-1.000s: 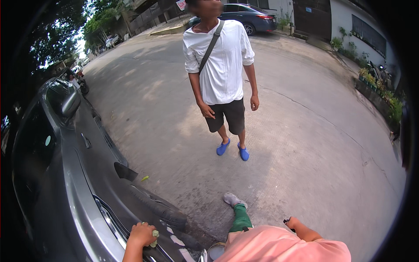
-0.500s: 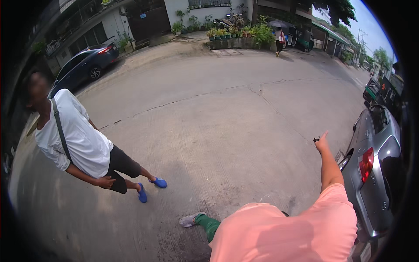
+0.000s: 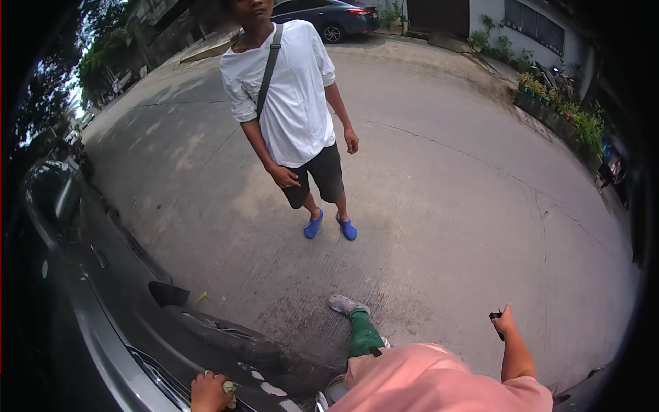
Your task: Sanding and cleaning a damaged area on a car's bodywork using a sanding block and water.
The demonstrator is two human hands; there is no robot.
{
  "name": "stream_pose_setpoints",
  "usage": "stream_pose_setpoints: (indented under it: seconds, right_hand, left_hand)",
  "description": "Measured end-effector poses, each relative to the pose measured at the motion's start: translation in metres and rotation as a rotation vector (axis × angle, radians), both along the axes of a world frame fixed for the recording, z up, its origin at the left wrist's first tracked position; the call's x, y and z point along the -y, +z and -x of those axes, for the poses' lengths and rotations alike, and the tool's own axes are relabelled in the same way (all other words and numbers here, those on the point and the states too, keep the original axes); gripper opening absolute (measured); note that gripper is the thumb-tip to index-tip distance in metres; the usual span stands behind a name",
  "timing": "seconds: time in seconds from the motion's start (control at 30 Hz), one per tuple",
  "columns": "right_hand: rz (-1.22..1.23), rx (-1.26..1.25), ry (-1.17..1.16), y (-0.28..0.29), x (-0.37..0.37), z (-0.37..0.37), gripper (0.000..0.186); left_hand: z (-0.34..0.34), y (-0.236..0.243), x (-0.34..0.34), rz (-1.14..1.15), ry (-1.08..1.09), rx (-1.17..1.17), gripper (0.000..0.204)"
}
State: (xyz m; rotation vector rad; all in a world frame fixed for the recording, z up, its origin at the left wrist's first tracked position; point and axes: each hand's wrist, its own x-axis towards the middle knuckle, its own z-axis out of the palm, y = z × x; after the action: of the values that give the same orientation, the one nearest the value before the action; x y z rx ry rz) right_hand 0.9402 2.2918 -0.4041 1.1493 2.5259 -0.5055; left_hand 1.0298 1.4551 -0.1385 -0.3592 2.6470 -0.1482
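Note:
My left hand (image 3: 210,393) is at the lower edge, its fingers closed round a small pale-green crumpled thing (image 3: 230,393), perhaps cloth or paper. It is over or against the dark grey car (image 3: 89,275); I cannot tell whether it touches it. Out to the right, my right arm is stretched over the road. My right hand (image 3: 507,321) grips a small black object (image 3: 497,321) whose kind is unclear, with one finger pointing outward. A person in a white shirt (image 3: 292,96), dark shorts and blue shoes stands facing me, a strap across the chest.
Grey concrete road (image 3: 439,192) with long cracks stretches around us. Beyond it are a parked dark blue car (image 3: 336,19), a planter with green plants (image 3: 559,110) and a dark gate (image 3: 439,17). My foot in a grey shoe (image 3: 347,303) is beside the grey car.
The view has swung left, so the person moves from the left side toward the middle. My left hand and the dark grey car have come into view. My right arm stays stretched out.

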Motion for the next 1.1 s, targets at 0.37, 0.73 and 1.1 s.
stream_pose_setpoints:
  seconds: [0.37, 0.73, 1.1]
  right_hand:
    - [0.369, -0.526, 1.748, 0.184, 0.489, 0.174, 0.101]
    - [0.286, -1.484, 1.871, 0.49, 0.609, 0.163, 0.087]
    - [0.218, -0.514, 1.637, 0.146, 0.509, 0.215, 0.039]
  left_hand:
    - [-0.003, -0.002, -0.007, 0.01, -0.025, 0.05, 0.036]
    - [-0.003, -0.001, 0.004, 0.033, 0.026, 0.08, 0.039]
    - [-0.003, -0.002, 0.004, 0.008, 0.046, 0.082, 0.04]
